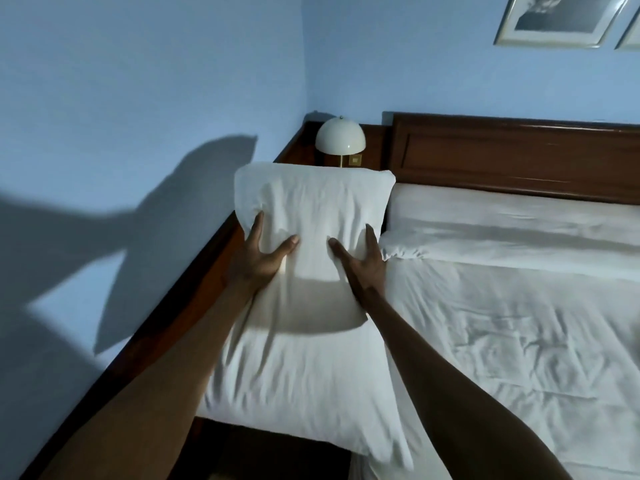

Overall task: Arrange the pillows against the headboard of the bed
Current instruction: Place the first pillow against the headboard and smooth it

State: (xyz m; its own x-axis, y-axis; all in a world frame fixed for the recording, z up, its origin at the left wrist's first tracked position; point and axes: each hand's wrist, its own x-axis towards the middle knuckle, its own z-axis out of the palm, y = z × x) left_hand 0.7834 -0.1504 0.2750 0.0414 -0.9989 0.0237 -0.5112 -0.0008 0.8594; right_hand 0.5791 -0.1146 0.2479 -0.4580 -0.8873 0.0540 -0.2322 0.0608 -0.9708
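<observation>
Blue-walled bed (pixel 519 341), both hands on pillow (pixel 311 209)

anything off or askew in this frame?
Nothing damaged or spilled. The pillow is off the bed, held by the left hand and right hand, not yet at the headboard. The duvet is wrinkled. The picture frames look tilted, probably from the wide lens.

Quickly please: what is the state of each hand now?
Left hand: closed on the pillow, left side.
Right hand: closed on the same pillow, right side.
</observation>
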